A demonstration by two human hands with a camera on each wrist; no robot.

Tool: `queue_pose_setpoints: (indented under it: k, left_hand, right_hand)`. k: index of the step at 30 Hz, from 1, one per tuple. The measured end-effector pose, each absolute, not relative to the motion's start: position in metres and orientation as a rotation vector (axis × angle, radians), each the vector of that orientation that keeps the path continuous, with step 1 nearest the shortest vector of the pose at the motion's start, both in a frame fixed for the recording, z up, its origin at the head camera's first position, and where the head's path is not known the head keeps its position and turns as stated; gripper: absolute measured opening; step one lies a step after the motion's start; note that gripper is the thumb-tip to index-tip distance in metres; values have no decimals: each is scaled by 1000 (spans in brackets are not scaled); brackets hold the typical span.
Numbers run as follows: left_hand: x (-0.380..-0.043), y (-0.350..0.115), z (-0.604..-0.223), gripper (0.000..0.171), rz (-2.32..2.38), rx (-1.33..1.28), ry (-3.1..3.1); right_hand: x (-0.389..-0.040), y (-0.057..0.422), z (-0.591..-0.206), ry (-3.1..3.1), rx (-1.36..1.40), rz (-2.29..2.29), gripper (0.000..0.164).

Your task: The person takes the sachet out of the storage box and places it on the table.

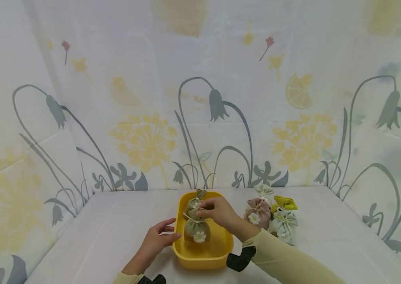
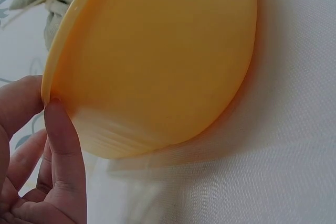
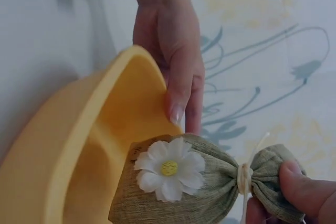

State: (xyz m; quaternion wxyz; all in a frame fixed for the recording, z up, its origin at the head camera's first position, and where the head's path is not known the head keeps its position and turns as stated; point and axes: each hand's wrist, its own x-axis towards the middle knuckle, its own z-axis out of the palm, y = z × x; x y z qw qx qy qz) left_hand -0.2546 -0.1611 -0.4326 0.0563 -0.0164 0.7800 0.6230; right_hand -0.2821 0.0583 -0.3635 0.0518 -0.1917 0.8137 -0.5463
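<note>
My right hand (image 1: 219,215) pinches the gathered top of an olive-green drawstring sachet (image 3: 210,182). A white daisy (image 3: 169,169) decorates its front, and a cord ties its neck. This sachet hangs over the yellow tub (image 1: 204,263); whether it touches the bottom cannot be told. A second green sachet (image 1: 192,206) shows behind it at the tub's far left, partly hidden by my right fingers. At the tub's left side, my left hand (image 1: 155,240) holds the rim between thumb and fingers. The left wrist view shows that thumb (image 2: 63,135) against the outer wall.
Right of the tub stands a group of sachets: a dusty-pink one (image 1: 261,213), a pale green one (image 1: 265,190) behind, a mint one (image 1: 285,227) in front, and one with a bright yellow top (image 1: 285,202). A flower-printed cloth (image 1: 200,157) rises behind the white table (image 1: 122,209).
</note>
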Motion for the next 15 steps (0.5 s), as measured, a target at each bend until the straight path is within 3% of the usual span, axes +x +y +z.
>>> queue_pose_setpoints:
  k: [15]
  left_hand:
    - [-255,-162,-432,67,1888,-63,2376]
  right_hand:
    - [-249,76,-350,2442,-647,-1810,21]
